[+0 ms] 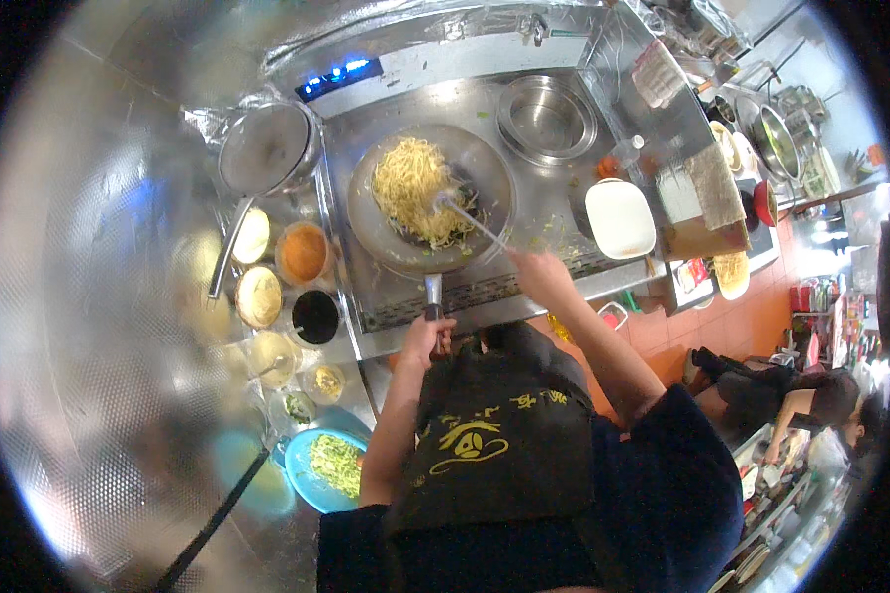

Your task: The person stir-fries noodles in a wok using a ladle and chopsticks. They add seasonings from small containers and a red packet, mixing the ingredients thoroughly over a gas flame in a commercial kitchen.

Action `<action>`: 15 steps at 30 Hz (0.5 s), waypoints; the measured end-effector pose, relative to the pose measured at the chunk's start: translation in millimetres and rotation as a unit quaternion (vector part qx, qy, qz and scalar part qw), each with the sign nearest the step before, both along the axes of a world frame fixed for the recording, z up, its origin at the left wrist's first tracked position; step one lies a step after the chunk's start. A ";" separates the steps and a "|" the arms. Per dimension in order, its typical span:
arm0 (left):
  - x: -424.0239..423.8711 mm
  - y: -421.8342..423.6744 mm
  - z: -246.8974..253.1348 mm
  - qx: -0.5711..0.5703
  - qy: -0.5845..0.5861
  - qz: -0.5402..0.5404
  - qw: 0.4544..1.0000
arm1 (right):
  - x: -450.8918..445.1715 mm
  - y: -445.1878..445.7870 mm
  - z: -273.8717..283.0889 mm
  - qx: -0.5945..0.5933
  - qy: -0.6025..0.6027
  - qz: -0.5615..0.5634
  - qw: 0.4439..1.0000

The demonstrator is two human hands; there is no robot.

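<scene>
A metal wok (371,230) rests on the stainless steel cooktop. Yellow noodles (410,178) are heaped in its left half, with shredded vegetables and darker bits beneath and beside them. My left hand (424,339) grips the wok's handle (434,293) at the near side. In my right hand (543,280), to the right of the wok's rim, is the handle end of a long metal cooking utensil (482,225). Its blurred head touches the noodles; whether it is a ladle or a spatula, I cannot tell.
Left stand a long-handled strainer (265,148), a container of orange seasoning (303,253), a dark sauce (316,317) and a blue basin (297,459) of shredded greens. Stacked steel bowls (546,120) and a white tray (621,219) are to the right. Another person (779,393) is at far right.
</scene>
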State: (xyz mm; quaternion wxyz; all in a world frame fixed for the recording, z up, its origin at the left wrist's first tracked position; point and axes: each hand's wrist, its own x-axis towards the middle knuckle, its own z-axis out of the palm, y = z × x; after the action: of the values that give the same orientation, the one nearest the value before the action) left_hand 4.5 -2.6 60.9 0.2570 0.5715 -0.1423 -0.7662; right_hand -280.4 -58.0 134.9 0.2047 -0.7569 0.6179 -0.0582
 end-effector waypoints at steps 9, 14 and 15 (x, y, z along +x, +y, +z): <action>6.9 -4.0 -13.4 0.000 0.001 -0.007 1.000 | 9.2 3.8 18.1 0.064 -0.006 0.006 0.998; -1.7 7.4 -2.2 -0.059 -0.011 -0.034 0.998 | 16.5 -33.0 -10.8 0.040 -0.044 -0.056 0.997; 4.7 11.4 -8.8 -0.078 -0.004 -0.028 0.997 | 15.0 -26.1 -10.7 0.043 -0.061 -0.053 0.996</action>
State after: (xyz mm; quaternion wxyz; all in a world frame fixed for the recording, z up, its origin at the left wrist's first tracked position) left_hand 9.2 8.8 52.1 0.2791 0.5485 -0.2184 -0.7573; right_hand -265.4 -84.1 124.2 0.2712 -0.7088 0.6451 -0.0883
